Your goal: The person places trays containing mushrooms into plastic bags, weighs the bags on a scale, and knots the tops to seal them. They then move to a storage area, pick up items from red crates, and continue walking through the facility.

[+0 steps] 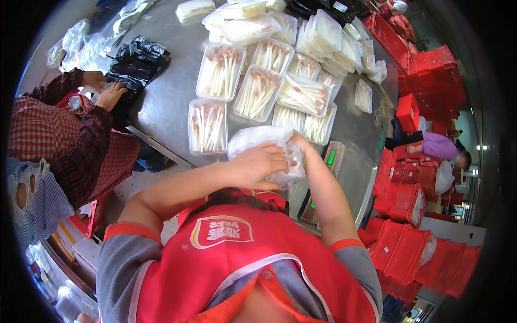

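A bunched clear plastic bag [258, 137] is in front of my chest at the table's near edge. The curled fingers of my left hand [258, 166] grip it from the near side. My right hand [299, 141] reaches to its far right side; the plastic hides those fingers. Just beyond lie clear plastic trays of slender white mushrooms with brownish caps: one tray [208, 127] left of the bag, another tray [258, 93] behind it, and a tilted tray [303, 94] resting on others. A digital scale [329, 161] with a lit green display stands beside my right forearm.
More packed trays [250, 28] are heaped at the back of the metal table [169, 101]. At left, a co-worker's hands [111, 97] touch a black plastic bag [137, 64]. Stacked red crates [404, 242] line the right, where another person [438, 147] bends.
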Tool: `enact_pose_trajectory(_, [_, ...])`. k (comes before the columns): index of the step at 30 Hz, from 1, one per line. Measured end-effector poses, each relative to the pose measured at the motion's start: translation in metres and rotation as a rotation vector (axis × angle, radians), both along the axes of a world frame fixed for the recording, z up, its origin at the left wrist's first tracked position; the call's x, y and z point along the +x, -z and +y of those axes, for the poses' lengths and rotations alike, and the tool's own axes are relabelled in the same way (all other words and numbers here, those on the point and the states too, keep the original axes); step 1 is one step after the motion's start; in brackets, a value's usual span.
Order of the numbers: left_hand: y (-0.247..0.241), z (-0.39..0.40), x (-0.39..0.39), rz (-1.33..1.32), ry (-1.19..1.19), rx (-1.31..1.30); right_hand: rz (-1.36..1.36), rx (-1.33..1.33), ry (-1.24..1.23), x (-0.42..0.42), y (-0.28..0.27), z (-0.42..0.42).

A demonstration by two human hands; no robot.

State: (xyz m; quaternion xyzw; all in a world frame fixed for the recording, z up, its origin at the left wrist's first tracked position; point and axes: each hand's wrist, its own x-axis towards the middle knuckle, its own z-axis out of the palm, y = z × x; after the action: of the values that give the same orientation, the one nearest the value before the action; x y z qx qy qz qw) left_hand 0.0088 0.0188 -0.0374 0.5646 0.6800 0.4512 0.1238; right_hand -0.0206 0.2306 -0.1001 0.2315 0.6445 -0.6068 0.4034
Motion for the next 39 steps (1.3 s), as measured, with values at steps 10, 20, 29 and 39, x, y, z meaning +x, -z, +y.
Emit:
enact_pose_trajectory(10, [0.047, 0.015, -0.026, -0.019, -0.086, -0.061, 0.724, 0.450, -0.485, 0.054, -0.046, 0.046])
enact_pose_trajectory(20, [0.026, 0.034, -0.009, 0.177, -0.236, -0.291, 1.144, 1.091, -0.940, 0.122, -0.118, 0.039])
enact_pose_trajectory(29, [0.034, 0.055, -0.025, 0.162, -0.234, -0.496, 0.755, 0.652, -0.828, 0.130, -0.136, 0.063])
enact_pose_trajectory(39, [0.022, 0.084, -0.001, 0.380, -0.267, -0.843, 0.763, -0.235, 0.340, 0.114, -0.072, 0.022])
